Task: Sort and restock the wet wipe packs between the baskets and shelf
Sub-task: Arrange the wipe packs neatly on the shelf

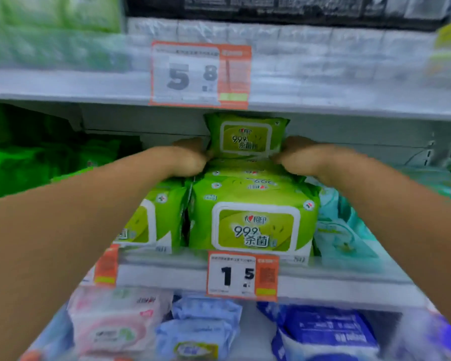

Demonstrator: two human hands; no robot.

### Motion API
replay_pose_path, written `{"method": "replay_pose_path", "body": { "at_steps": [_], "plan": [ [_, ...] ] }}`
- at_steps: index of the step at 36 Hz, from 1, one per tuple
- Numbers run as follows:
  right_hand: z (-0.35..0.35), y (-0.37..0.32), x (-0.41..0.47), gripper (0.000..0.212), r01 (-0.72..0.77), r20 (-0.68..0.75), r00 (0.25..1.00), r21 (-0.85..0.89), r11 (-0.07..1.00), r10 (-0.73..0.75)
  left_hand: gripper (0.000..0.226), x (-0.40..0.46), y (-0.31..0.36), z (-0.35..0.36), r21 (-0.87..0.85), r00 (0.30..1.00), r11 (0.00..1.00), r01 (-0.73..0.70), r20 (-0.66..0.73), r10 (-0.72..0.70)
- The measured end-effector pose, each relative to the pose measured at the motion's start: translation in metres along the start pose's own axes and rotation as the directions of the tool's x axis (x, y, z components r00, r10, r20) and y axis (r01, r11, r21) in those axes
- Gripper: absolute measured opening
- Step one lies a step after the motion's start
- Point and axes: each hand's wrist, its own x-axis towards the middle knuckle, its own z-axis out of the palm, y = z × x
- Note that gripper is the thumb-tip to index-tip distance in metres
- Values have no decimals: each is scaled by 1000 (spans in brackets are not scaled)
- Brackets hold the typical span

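Store aisle with grey metal shelves (167, 276), stocked top to bottom with soft packs. Both hands are up at the middle shelf: the left hand (190, 160) and the right hand (294, 157) have fingers curled in, pinching either side of an upright lime-green plastic wet wipe pack (245, 136) that's standing on top of a row of the same green packs (253, 222). The lid label reads "99.9%" with Chinese characters under it, same as on the front pack. Orange-and-white price tags: the lower price tag (242, 276) says "1 5", the upper price tag (201, 74) says "5 8". Teal packs (344, 230) sit just right of the green ones; pink packs (115, 324) and blue packs (328, 332) fill the shelf below.
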Motion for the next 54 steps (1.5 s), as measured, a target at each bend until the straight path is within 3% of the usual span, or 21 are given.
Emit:
{"method": "replay_pose_path", "body": {
  "at_steps": [4,7,8,9,11,13,15,17,19,21,22,26,33,38,39,41,43,46,48,52,54],
  "plan": [
    [13,-2,-100,36,118,-192,975,2,993,-116,49,-82,-16,-4,-132,968,978,-164,-212,134],
    [61,-13,-188,36,344,-589,773,72,936,-238,40,-162,-37,15,-245,793,896,-369,-586,167],
    [86,-23,-215,33,419,-662,711,128,899,-237,36,-190,-50,31,-276,768,890,-362,-629,117],
    [117,-31,-236,28,455,-669,713,211,865,-212,33,-216,-66,53,-329,793,889,-319,-606,60],
    [195,-42,-271,23,374,-453,875,405,834,-172,33,-271,-102,107,-442,918,889,-117,-390,-74],
    [277,-51,-300,30,120,20,988,506,854,-151,38,-327,-146,159,-443,963,868,225,-34,-267],
    [341,-54,-335,42,-162,463,883,452,877,-75,51,-388,-183,196,-354,861,787,506,267,-434],
    [386,-50,-367,58,-369,727,687,359,857,-8,59,-442,-213,220,-287,735,685,670,391,-554],
    [429,-42,-389,103,-468,831,554,256,846,55,59,-481,-238,237,-275,629,568,776,419,-655],
    [462,-40,-400,131,-536,874,472,178,825,118,62,-504,-260,250,-230,441,376,898,492,-751],
    [477,-40,-400,136,-574,873,465,172,800,146,63,-510,-269,257,-201,372,314,928,538,-757],
    [514,-50,-383,130,-690,850,485,228,686,205,60,-513,-296,275,-131,300,286,949,650,-698],
    [586,-65,-348,126,-706,863,496,334,625,98,41,-479,-297,295,-200,382,330,923,585,-715],
    [544,-50,-357,62,-838,872,452,343,425,186,45,-479,-299,298,-171,260,196,965,684,-682],
    [535,-39,-358,60,-862,872,448,362,355,197,49,-482,-299,296,-170,240,170,971,727,-643],
    [509,-11,-362,59,-900,891,423,393,186,166,85,-488,-297,294,-204,218,83,975,831,-512],
    [481,15,-367,67,-901,896,433,434,5,100,98,-489,-284,288,-255,244,5,967,920,-306],
    [445,40,-380,89,-838,858,514,505,-207,8,73,-488,-248,285,-306,313,-126,944,949,35],
    [422,43,-389,70,-809,832,555,532,-252,-25,45,-486,-211,283,-342,378,-239,909,918,122],
    [382,46,-391,91,-777,798,603,592,-217,19,43,-479,-151,277,-462,440,-350,815,886,-146],
    [356,50,-383,75,-753,781,620,620,-222,78,48,-473,-140,266,-521,480,-314,794,853,-203]
  ]
}}
